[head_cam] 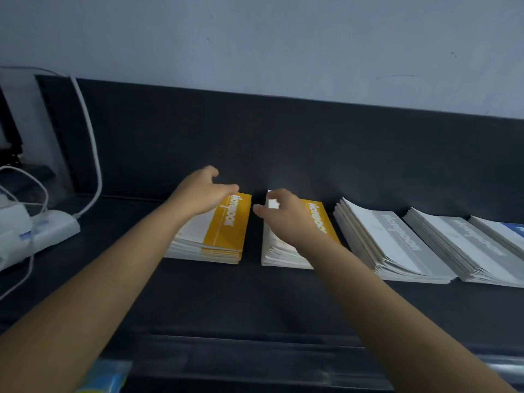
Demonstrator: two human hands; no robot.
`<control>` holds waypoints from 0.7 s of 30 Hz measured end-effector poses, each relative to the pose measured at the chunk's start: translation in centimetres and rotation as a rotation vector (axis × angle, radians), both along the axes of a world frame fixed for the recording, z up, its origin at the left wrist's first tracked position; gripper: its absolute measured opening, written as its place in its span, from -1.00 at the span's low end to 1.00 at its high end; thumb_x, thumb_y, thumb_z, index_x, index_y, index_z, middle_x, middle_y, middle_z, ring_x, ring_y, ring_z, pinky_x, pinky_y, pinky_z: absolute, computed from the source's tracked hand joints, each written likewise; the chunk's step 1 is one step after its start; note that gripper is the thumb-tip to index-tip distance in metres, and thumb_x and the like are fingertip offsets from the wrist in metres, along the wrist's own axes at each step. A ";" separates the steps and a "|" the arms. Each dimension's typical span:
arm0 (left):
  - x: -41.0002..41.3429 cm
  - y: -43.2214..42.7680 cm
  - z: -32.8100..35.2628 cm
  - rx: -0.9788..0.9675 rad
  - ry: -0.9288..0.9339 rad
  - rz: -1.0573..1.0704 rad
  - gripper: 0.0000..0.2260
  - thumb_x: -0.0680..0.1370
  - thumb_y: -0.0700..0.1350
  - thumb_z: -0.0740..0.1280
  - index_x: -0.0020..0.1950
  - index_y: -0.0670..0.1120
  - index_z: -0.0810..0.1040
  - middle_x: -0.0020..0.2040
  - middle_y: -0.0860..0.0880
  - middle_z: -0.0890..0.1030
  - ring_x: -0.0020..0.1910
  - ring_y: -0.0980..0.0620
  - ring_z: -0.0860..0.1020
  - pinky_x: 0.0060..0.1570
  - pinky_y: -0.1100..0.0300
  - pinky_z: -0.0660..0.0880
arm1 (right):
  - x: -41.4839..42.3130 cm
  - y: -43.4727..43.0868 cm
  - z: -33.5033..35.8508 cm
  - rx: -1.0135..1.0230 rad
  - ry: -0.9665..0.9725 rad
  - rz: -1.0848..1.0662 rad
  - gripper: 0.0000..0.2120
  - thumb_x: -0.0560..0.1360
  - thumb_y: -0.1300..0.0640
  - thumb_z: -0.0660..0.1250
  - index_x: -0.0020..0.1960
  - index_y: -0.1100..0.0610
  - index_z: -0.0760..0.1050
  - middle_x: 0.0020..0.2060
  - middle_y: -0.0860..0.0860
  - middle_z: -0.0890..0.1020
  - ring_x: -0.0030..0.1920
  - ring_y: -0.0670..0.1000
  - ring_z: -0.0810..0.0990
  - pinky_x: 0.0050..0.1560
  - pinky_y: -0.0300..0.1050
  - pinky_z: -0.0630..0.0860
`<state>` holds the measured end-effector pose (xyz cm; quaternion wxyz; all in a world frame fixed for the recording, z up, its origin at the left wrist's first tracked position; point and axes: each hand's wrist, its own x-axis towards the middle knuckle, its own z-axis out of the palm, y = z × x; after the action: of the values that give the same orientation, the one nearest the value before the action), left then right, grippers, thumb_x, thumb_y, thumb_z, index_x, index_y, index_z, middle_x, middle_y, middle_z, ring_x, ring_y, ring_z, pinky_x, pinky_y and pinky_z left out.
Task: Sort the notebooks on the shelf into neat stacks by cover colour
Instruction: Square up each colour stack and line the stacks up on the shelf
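Far left: a white power strip (54, 228) with cables, off task. The left hand (204, 194) lies on the left yellow stack (226, 228), fingers mostly straight and spread over the far edge, gripping nothing. It is likely pressing down to steady or square the pile.

A narrow gap, then the right yellow stack (320, 219). The right hand (283, 214) sits on it, fingers curled, pinching its white far-left corner. Cannot tell whether it has one notebook or several. Probably lifting to merge the two yellow piles.

Next along the dark shelf (255, 302) is the first grey stack (391, 239), fanned and sloppy. The second grey stack (465, 245) is just beside it, with a blue-covered notebook (514, 226) at the frame edge. Colours look grouped already; neatening remains.
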<state>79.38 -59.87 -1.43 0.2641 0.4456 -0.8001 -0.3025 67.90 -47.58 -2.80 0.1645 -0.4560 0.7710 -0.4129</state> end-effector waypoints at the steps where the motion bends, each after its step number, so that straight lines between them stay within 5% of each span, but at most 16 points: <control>1: 0.8 -1.0 -0.3 0.021 -0.030 0.045 -0.39 0.53 0.12 0.35 0.49 -0.13 0.30 0.43 -0.09 0.39 0.37 -0.10 0.39 0.26 0.02 0.38 | 1.2 -0.8 0.2 -0.002 -0.132 0.033 -0.51 0.56 0.02 0.28 0.42 0.18 0.30 0.10 0.03 0.52 0.03 0.00 0.52 0.01 -0.13 0.43; 5: 3.7 -3.7 -2.2 0.283 -0.077 0.077 -0.29 0.50 0.18 0.36 0.51 -0.16 0.25 0.47 -0.12 0.35 0.38 -0.14 0.38 0.24 0.02 0.36 | 4.3 -4.4 -1.3 0.095 -0.295 0.025 -0.74 0.55 0.06 0.29 0.16 0.15 0.37 0.13 0.04 0.49 0.10 0.06 0.49 0.09 -0.10 0.45; 7: 4.5 -4.5 -3.3 0.396 -0.009 0.057 -0.32 0.51 0.15 0.37 0.51 -0.14 0.26 0.43 -0.11 0.41 0.34 -0.13 0.44 0.28 0.04 0.38 | 5.0 -5.7 -2.2 0.144 -0.356 -0.011 -0.55 0.51 0.01 0.33 0.31 0.15 0.28 0.30 0.09 0.41 0.23 0.12 0.45 0.23 0.00 0.44; 10: 5.2 -5.1 -3.8 0.538 0.133 0.021 -0.62 0.53 0.01 0.39 0.27 -0.17 0.52 0.11 -0.13 0.65 0.06 -0.13 0.63 0.17 -0.06 0.52 | 5.3 -6.6 -3.1 0.164 -0.408 -0.056 -0.29 0.51 -0.04 0.34 0.49 0.15 0.05 0.41 0.10 0.28 0.33 0.15 0.37 0.26 0.02 0.39; 15: 5.0 -4.7 -3.5 0.596 0.177 0.009 -0.76 0.54 -0.20 0.37 0.19 -0.15 0.48 0.01 -0.15 0.64 -0.09 -0.12 0.64 -0.22 0.07 0.53 | 4.8 -6.9 -3.3 0.108 -0.457 -0.093 -0.24 0.47 -0.13 0.37 0.49 0.13 0.08 0.40 0.07 0.29 0.33 0.13 0.35 0.18 0.00 0.37; 21: 4.4 -3.2 -3.3 0.648 0.207 -0.008 -0.93 0.57 -0.24 0.31 0.02 -0.19 0.57 -0.15 -0.13 0.65 -0.25 -0.05 0.63 -0.36 0.15 0.50 | 4.0 -6.8 -3.5 0.116 -0.383 -0.110 -0.22 0.40 -0.14 0.42 0.45 0.13 0.16 0.35 0.05 0.34 0.28 0.10 0.37 0.06 -0.04 0.37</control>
<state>83.73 -63.07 -4.71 0.1873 0.4700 -0.6331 -0.5858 71.86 -54.36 -6.34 0.3112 -0.3160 0.7720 -0.4553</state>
